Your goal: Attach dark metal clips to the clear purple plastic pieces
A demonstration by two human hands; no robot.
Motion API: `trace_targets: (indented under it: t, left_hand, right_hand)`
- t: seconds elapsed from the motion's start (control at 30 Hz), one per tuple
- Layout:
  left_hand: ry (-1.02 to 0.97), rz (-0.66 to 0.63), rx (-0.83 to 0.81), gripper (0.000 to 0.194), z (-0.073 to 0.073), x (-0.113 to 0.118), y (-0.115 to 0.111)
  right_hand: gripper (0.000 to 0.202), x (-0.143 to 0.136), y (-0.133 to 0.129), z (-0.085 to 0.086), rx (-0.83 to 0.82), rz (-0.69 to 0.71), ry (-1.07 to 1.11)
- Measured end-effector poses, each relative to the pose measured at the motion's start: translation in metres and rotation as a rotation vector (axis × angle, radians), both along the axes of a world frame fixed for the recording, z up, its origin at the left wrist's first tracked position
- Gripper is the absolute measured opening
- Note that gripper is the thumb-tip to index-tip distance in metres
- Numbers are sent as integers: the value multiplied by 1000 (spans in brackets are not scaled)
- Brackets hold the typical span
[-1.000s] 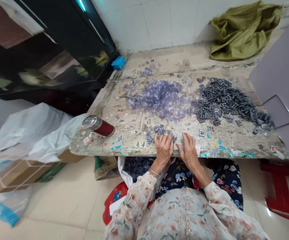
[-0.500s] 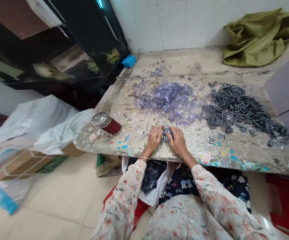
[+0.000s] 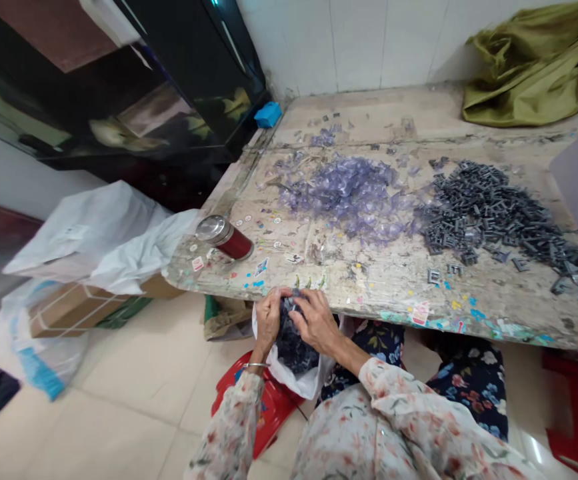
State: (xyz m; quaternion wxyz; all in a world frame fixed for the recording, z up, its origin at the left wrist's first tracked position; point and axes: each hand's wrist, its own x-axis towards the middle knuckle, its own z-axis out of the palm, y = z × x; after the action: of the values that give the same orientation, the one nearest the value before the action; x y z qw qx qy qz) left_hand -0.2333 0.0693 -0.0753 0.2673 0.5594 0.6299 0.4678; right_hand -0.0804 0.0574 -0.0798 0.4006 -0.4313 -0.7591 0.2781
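My left hand (image 3: 269,316) and my right hand (image 3: 316,321) are close together at the table's front edge, above a white bag (image 3: 296,381) full of dark pieces (image 3: 296,350). Small dark pieces show between the hands; both hands have curled fingers, and which pieces each one grips is too small to tell. On the table (image 3: 369,280), a heap of clear purplish plastic pieces (image 3: 353,190) lies in the middle. To its right spreads a pile of dark grey pieces (image 3: 493,207), with a few loose ones nearer the edge.
A red flask with a metal lid (image 3: 225,237) stands at the table's left. Behind are a small blue box (image 3: 268,115) and an olive cloth (image 3: 539,67). White bags (image 3: 83,230) and a cardboard box (image 3: 69,310) sit at left. A red stool (image 3: 263,413) is below the bag.
Both hands have moved from the tabletop toward me and left, over the bag. The dark pieces they cupped on the table are no longer there. The view has shifted slightly.
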Motion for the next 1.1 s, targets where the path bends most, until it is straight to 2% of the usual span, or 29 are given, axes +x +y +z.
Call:
trace_targets:
  t: [0.13, 0.3, 0.5, 0.63, 0.7, 0.77, 0.9, 1.0, 1.1]
  left_hand:
    - [42, 25, 10, 42, 2, -5, -6]
    - [191, 29, 77, 40, 12, 9, 10]
    - [292, -141, 173, 31, 28, 36, 43]
    - [295, -293, 273, 26, 31, 77, 74]
    - [328, -393, 302, 22, 29, 109, 95]
    - [410, -438, 329, 23, 26, 145, 119]
    - [620, -448, 284, 50, 18, 209, 161]
    - [677, -463, 244, 33, 12, 237, 168]
    - [651, -502, 245, 18, 7, 242, 149]
  right_hand:
    - [31, -4, -16, 2, 70, 105, -108]
    - [24, -4, -24, 0, 193, 224, -371]
    - [27, 3, -29, -3, 117, 259, -478]
    - [19, 34, -31, 2, 49, 288, -451]
    - [13, 56, -36, 5, 12, 268, -440]
    - [12, 78, -43, 7, -24, 227, -414]
    - [13, 108, -60, 9, -115, 115, -317]
    - [18, 120, -68, 9, -161, 24, -196]
    - [22, 134, -70, 10, -166, -53, -101]
